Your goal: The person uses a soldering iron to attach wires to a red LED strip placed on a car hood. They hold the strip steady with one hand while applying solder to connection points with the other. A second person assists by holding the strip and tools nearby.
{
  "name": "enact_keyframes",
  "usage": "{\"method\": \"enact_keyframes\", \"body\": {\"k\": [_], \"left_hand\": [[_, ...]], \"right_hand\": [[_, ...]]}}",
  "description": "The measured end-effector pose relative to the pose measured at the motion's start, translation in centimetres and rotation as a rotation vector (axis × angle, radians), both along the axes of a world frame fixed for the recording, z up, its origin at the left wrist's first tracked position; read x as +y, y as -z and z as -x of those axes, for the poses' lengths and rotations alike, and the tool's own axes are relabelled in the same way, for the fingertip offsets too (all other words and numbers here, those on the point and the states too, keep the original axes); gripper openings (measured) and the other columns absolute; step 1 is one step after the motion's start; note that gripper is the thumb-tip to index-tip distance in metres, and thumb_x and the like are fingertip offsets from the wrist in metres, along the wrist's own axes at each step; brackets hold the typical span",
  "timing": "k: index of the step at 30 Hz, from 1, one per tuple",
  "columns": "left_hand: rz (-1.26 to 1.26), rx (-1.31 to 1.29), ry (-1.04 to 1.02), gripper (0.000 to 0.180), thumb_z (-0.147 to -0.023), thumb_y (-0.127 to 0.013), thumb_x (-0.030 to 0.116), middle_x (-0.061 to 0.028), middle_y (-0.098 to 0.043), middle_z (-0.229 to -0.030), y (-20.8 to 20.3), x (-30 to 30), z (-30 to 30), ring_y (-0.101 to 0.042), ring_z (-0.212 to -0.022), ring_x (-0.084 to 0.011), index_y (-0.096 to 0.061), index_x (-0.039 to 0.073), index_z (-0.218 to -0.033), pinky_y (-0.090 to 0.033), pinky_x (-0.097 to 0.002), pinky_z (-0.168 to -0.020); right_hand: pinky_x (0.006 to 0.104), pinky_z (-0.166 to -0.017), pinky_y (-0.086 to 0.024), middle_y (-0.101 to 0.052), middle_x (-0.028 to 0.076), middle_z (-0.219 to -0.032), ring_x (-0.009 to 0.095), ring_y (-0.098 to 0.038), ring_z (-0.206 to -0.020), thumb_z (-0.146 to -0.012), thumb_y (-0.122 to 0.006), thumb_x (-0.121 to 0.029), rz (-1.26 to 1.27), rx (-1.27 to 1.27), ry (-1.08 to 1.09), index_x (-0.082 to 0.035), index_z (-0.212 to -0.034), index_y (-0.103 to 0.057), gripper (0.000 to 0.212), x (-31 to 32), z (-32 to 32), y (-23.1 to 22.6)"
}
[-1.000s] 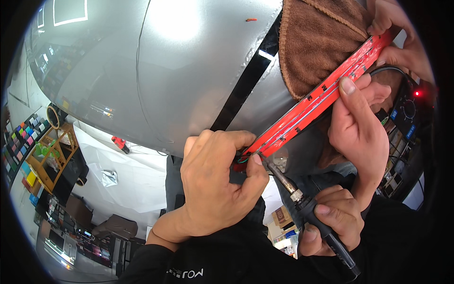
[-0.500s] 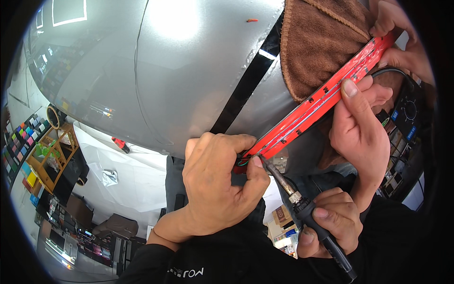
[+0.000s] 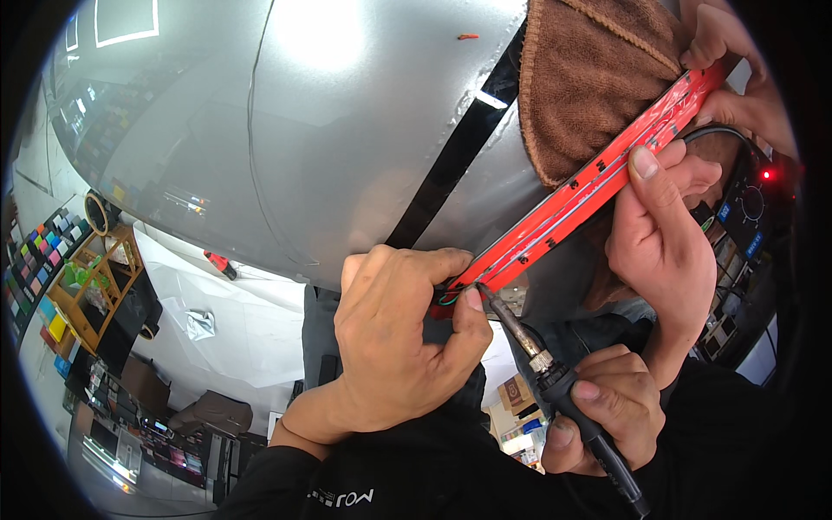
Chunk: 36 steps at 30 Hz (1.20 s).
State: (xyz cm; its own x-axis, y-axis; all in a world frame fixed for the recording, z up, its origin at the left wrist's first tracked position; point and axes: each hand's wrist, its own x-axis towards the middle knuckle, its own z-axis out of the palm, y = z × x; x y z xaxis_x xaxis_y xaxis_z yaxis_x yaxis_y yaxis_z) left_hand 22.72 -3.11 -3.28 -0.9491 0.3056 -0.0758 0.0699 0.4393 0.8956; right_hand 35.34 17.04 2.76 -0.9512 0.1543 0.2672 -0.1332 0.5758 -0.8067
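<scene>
My left hand (image 3: pixel 403 334) pinches thin wires (image 3: pixel 448 300) at the near end of a long strip (image 3: pixel 555 217) with red backing film, thumb and forefinger closed at its tip. My right hand (image 3: pixel 615 412) grips a black-handled soldering iron (image 3: pixel 529 342) like a pen. Its metal tip is right beside my left thumb at the strip's end; whether it touches a wire is too small to tell. Another person's hand (image 3: pixel 663 234) pinches the strip midway, and a further hand (image 3: pixel 745 95) holds its far end.
A silver car panel (image 3: pixel 347 130) with a black band (image 3: pixel 455 165) lies behind. A brown cloth (image 3: pixel 598 87) rests on it beside the strip. At right, a dark box with a dial (image 3: pixel 750 204) shows a red light (image 3: pixel 766 175). A wooden rack (image 3: pixel 95 282) stands at left.
A red light now glows on the dark box at right. The panel, cloth and strip have shifted very slightly rightward in view. Both my hands keep their grips.
</scene>
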Motion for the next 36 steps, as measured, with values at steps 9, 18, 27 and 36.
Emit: {"method": "enact_keyframes", "body": {"k": [9, 18, 27, 36], "left_hand": [[-0.011, 0.017, 0.030, 0.031, -0.081, -0.082, 0.003, -0.0036, -0.074, -0.094, 0.1, -0.5, 0.2, -0.060, -0.074, -0.0211, -0.075, 0.002, -0.111, -0.043, -0.0353, -0.074], [-0.027, 0.016, 0.044, 0.033, -0.080, -0.082, 0.003, -0.0040, -0.076, -0.096, 0.0, -0.7, 0.4, -0.061, -0.074, -0.0208, -0.076, 0.001, -0.112, -0.043, -0.0353, -0.073], [-0.032, 0.013, 0.046, 0.034, -0.079, -0.082, 0.002, -0.0039, -0.076, -0.096, 0.0, -0.8, 0.4, -0.061, -0.074, -0.0202, -0.076, 0.001, -0.113, -0.043, -0.0347, -0.073], [-0.050, 0.005, 0.051, 0.036, -0.077, -0.081, 0.001, -0.0045, -0.076, -0.096, 0.0, -0.9, 0.6, -0.061, -0.074, -0.0202, -0.076, 0.001, -0.113, -0.043, -0.0347, -0.073]], "right_hand": [[0.0349, -0.057, -0.051, -0.062, 0.011, -0.085, 0.022, -0.060, -0.068, -0.089, -0.080, -0.016, -0.070, -0.097, -0.102, 0.002, -0.112, -0.071, 0.031, 0.7, 0.7, -1.2], [0.0343, -0.057, -0.049, -0.062, 0.009, -0.083, 0.021, -0.060, -0.068, -0.085, -0.081, -0.013, -0.134, -0.102, -0.174, 0.001, -0.112, -0.072, 0.031, 0.0, 2.5, -2.0], [0.0324, -0.052, -0.045, -0.061, 0.008, -0.082, 0.021, -0.058, -0.065, -0.079, -0.081, -0.009, -0.213, -0.166, -0.234, 0.002, -0.108, -0.074, 0.031, -0.9, 4.3, -3.5], [0.0322, -0.052, -0.045, -0.061, 0.008, -0.081, 0.021, -0.058, -0.064, -0.078, -0.080, -0.006, -0.207, -0.040, -0.199, 0.002, -0.106, -0.074, 0.030, -0.7, 3.0, -1.8]]}}
